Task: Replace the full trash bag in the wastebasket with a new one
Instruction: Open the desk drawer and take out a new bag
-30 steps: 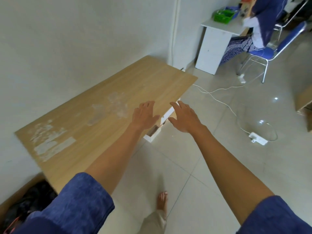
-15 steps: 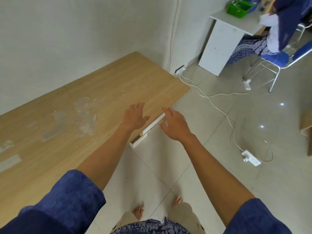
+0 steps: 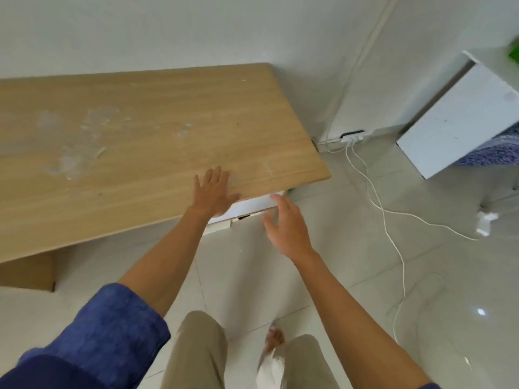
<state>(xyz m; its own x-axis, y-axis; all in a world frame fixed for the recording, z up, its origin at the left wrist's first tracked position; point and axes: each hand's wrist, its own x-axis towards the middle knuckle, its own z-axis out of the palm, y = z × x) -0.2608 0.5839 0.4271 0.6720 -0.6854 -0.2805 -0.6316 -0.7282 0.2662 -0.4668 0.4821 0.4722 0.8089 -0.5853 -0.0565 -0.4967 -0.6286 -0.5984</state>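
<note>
No wastebasket or trash bag shows in the head view. My left hand (image 3: 213, 193) is stretched forward with fingers spread, over the front edge of a wooden table (image 3: 126, 141). My right hand (image 3: 286, 226) reaches forward beside it, fingers straight, in front of a white panel (image 3: 252, 206) under the table's edge. Both hands hold nothing. A small green spot (image 3: 290, 191) peeks out under the table's right corner; what it is I cannot tell.
The table stands against a white wall, its top marked with pale residue. White cables (image 3: 373, 197) run from a wall socket (image 3: 352, 135) across the tiled floor at right. A white desk (image 3: 455, 119) stands at far right. My legs and a bare foot (image 3: 275, 339) are below.
The view has swung left and closer to the table. Both hands have stayed extended and open, now nearer the table's right front corner. The seated person has left the frame.
</note>
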